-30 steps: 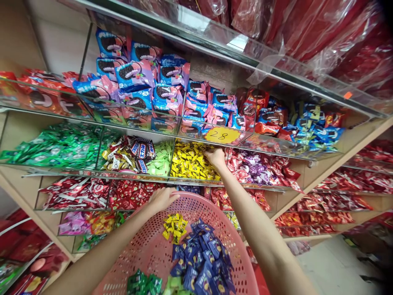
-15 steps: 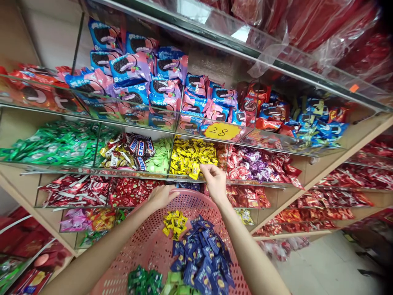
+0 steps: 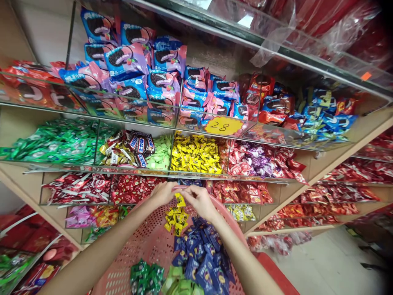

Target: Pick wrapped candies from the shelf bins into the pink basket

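Note:
My left hand (image 3: 164, 193) is closed over the far rim of a pink perforated plastic basket (image 3: 141, 229). My right hand (image 3: 199, 201) is just inside that rim, beside the left, with its thumb and fingers pinched together. A yellow-wrapped candy (image 3: 179, 200) shows at its fingertips, above a small heap of yellow candies (image 3: 176, 221) in the basket. Also inside lie dark blue packets (image 3: 204, 254), green-wrapped candies (image 3: 146, 276) and light green packets (image 3: 182, 283). Beyond the rim, a shelf compartment holds many more yellow candies (image 3: 196, 153).
Snickers bars (image 3: 141, 144), green packets (image 3: 61, 141) and purple-wrapped candies (image 3: 258, 162) fill neighbouring compartments behind a clear front lip. Cookie packets (image 3: 127, 61) are stacked above, near a yellow price tag (image 3: 223, 125). Lower shelves hold red packets (image 3: 82, 188). Tiled floor (image 3: 334, 254) shows at right.
My right hand has come down and left from the yellow candy compartment to over the basket, bringing a yellow candy. My left hand stays on the rim. The view has shifted slightly.

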The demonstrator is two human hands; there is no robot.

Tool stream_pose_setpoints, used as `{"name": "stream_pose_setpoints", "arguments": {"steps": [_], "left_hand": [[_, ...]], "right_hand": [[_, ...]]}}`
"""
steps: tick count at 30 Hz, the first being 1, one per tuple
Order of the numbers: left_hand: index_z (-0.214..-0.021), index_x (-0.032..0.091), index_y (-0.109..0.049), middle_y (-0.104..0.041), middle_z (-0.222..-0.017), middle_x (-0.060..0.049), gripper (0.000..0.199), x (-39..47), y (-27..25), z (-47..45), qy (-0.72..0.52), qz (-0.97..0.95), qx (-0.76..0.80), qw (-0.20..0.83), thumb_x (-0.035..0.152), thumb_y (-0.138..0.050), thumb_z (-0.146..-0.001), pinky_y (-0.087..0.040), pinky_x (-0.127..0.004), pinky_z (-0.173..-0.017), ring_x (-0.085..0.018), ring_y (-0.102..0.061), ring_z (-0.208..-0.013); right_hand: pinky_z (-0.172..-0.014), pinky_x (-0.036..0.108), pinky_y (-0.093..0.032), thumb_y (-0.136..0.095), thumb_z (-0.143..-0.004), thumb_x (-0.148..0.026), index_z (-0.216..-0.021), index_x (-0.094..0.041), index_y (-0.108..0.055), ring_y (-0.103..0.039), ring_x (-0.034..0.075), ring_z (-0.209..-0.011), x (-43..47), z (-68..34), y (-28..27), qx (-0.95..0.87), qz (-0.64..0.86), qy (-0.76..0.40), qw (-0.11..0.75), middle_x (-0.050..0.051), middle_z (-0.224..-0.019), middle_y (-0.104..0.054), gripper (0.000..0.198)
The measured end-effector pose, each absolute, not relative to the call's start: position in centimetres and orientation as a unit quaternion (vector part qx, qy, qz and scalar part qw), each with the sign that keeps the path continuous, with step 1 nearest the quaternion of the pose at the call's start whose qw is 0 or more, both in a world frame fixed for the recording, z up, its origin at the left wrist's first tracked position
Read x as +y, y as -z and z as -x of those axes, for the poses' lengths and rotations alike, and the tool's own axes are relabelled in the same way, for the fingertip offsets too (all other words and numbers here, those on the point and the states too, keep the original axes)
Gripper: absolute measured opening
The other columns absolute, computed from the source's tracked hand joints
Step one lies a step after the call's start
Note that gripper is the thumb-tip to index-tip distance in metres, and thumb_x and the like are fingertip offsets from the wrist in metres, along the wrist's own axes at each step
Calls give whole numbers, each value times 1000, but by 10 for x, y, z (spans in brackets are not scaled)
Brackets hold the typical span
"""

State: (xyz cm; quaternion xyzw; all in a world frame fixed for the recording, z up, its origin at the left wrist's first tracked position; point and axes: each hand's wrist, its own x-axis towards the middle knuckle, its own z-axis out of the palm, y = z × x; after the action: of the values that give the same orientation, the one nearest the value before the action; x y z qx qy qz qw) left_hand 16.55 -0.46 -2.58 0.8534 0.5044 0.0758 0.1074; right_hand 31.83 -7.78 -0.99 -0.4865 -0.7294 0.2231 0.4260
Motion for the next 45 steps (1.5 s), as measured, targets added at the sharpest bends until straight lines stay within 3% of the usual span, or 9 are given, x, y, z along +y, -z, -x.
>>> {"name": "stream_pose_setpoints", "arguments": {"steps": [5,14,23,31,45], "left_hand": [[-94,28,-60,-67,-87,-4,43,-5,25,-166,-86,-861,492,99,56,-30,-81,-42,-28,-66,-23,-61,-85],[-93,27,-60,-67,-87,-4,42,-7,22,-167,-76,-863,492,92,55,-30,-81,-41,-26,-65,-22,-62,-83],[-93,27,-60,-67,-87,-5,44,-6,24,-167,-85,-855,499,114,58,-31,-80,-41,-27,-66,-23,-61,-85],[-95,28,-60,-67,-88,-4,43,-6,24,-167,-77,-855,501,110,57,-31,-81,-41,-26,-68,-22,-61,-86],[-93,28,-60,-67,-88,-4,44,-6,23,-167,-74,-855,502,107,57,-30,-80,-40,-26,-67,-21,-61,-85]], "right_hand": [[-46,18,-27,-49,-78,-33,-55,-15,-46,-32,6,-47,-66,-331,45,-770,500,-285,276,-6,-49,-40,29],[-50,16,-31,-47,-65,-12,-55,-15,-51,-44,7,-51,-60,-346,63,-761,543,-284,213,-4,-52,-49,11],[-51,17,-28,-49,-65,-10,-54,-14,-53,-39,7,-53,-63,-349,63,-787,567,-230,81,-5,-51,-44,12],[-53,19,-28,-47,-71,-11,-58,-15,-55,-42,9,-57,-63,-353,62,-788,589,-178,20,-1,-58,-52,15],[-57,21,-32,-48,-77,-18,-69,-16,-61,-54,13,-67,-60,-354,75,-780,604,-164,2,4,-69,-62,15]]}}
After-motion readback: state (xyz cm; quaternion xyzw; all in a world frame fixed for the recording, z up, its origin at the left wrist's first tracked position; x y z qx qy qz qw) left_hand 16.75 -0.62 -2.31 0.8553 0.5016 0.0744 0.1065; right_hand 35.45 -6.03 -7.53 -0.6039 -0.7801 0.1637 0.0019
